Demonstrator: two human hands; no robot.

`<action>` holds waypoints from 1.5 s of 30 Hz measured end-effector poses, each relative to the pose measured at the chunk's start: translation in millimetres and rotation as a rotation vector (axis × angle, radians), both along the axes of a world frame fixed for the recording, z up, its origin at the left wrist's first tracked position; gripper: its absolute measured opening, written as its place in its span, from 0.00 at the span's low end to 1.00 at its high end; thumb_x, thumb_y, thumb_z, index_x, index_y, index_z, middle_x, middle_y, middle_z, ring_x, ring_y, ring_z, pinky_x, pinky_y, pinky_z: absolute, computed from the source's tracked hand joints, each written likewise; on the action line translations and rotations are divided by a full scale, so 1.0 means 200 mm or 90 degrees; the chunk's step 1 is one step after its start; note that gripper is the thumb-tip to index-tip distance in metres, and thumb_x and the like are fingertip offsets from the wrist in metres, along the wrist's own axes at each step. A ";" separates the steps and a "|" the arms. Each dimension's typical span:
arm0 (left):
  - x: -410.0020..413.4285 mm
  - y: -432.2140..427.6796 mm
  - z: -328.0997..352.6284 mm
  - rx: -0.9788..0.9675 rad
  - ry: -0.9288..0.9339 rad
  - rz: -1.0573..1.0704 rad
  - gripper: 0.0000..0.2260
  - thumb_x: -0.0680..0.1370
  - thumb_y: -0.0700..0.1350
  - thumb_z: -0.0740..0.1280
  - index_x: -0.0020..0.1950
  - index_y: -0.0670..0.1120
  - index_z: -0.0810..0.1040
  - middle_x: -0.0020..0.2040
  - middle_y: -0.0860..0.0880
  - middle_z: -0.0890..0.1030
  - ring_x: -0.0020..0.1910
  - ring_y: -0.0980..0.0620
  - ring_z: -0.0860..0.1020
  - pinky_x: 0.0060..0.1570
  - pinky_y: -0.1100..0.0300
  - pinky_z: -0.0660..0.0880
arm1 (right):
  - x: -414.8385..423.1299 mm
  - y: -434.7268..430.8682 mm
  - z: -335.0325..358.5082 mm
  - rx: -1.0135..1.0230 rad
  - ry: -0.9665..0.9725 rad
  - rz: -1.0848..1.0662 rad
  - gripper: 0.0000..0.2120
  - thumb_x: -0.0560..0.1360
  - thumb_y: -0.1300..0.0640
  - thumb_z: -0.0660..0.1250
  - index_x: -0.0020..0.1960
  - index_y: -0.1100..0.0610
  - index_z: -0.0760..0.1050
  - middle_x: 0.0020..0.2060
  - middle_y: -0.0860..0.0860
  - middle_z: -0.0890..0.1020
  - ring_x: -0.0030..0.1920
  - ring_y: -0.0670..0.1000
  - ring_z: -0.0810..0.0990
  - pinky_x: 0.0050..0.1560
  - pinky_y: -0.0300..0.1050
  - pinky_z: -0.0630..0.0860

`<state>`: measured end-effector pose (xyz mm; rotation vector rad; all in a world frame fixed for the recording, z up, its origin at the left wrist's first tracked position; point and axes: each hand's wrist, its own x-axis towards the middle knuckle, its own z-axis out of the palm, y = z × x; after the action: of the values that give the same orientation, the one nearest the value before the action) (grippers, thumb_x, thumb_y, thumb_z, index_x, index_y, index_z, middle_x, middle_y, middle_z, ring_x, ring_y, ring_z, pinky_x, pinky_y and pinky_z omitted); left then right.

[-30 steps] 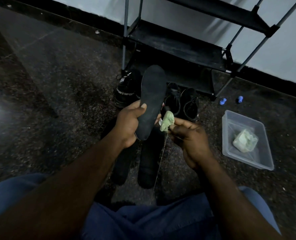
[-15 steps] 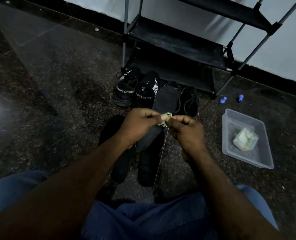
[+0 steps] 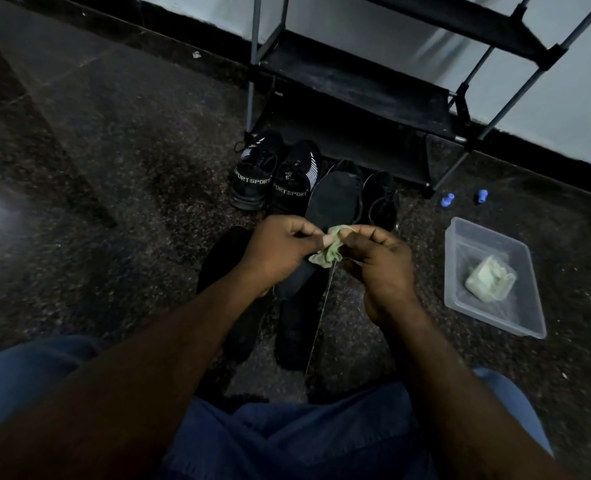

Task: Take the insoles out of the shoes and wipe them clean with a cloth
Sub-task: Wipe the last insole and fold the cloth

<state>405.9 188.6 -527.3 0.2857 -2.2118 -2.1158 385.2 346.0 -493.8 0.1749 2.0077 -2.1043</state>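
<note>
1. Here the left hand [image 3: 280, 251] and the right hand [image 3: 380, 261] meet in front of the person's knees. Both have their fingers curled, and each pinches an edge of the small pale green cloth [image 3: 329, 251] bunched between them.
2. A thin thread [image 3: 321, 313] hangs down from the cloth.
3. The black insole [image 3: 335, 200] runs slantwise beneath both hands. Its broad end points at the shoes and its other end shows below the left wrist. Which fingers bear it is hidden.
4. On the floor beyond stand two black shoes lettered SPORT [image 3: 252, 178], side by side, and just right of them a plainer black pair [image 3: 380, 202], partly behind the insole.
5. Two more dark sole-shaped pieces [image 3: 297, 337] lie on the floor under the forearms.
6. A clear plastic tub [image 3: 450, 271] sits well to the right, with a second pale cloth [image 3: 491, 280] in it.
7. Two small blue items [image 3: 447, 199] lie near the foot of the black shoe rack [image 3: 356, 88], which stands against the wall.
</note>
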 end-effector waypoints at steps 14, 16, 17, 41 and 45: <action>-0.03 -0.07 0.00 -0.064 0.027 0.049 0.08 0.78 0.44 0.74 0.38 0.50 0.84 0.35 0.55 0.83 0.36 0.59 0.78 0.43 0.57 0.75 | -0.08 0.11 0.00 0.406 0.229 0.172 0.06 0.75 0.57 0.75 0.41 0.53 0.81 0.35 0.49 0.83 0.34 0.46 0.80 0.37 0.46 0.76; -0.04 -0.07 -0.01 -0.049 0.021 0.036 0.07 0.78 0.48 0.74 0.40 0.49 0.84 0.38 0.52 0.85 0.39 0.54 0.80 0.46 0.52 0.77 | -0.07 0.10 -0.01 0.303 0.218 0.125 0.06 0.75 0.58 0.74 0.41 0.54 0.80 0.37 0.56 0.84 0.36 0.51 0.81 0.39 0.52 0.78; -0.04 -0.07 -0.02 -0.036 0.013 0.011 0.08 0.78 0.50 0.74 0.42 0.48 0.85 0.41 0.50 0.86 0.41 0.50 0.82 0.49 0.50 0.78 | -0.06 0.09 -0.01 0.245 0.188 0.100 0.05 0.76 0.59 0.73 0.41 0.55 0.80 0.38 0.59 0.84 0.37 0.52 0.81 0.39 0.53 0.78; -0.05 -0.11 0.01 0.053 -0.012 0.075 0.07 0.68 0.49 0.69 0.37 0.46 0.83 0.35 0.50 0.80 0.39 0.52 0.76 0.44 0.55 0.71 | -0.11 0.18 -0.04 0.215 0.041 0.280 0.10 0.72 0.56 0.78 0.48 0.62 0.85 0.42 0.62 0.84 0.39 0.52 0.75 0.41 0.45 0.71; -0.06 -0.10 -0.01 -0.020 -0.025 0.017 0.10 0.62 0.55 0.69 0.34 0.50 0.83 0.34 0.49 0.80 0.37 0.52 0.75 0.43 0.54 0.69 | -0.12 0.18 0.00 -0.039 -0.086 0.131 0.11 0.81 0.62 0.64 0.46 0.55 0.85 0.47 0.53 0.86 0.48 0.52 0.82 0.52 0.49 0.77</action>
<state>394.6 168.4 -529.2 0.3562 -2.2468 -2.0771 362.1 381.6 -494.5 0.0924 1.8001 -1.9668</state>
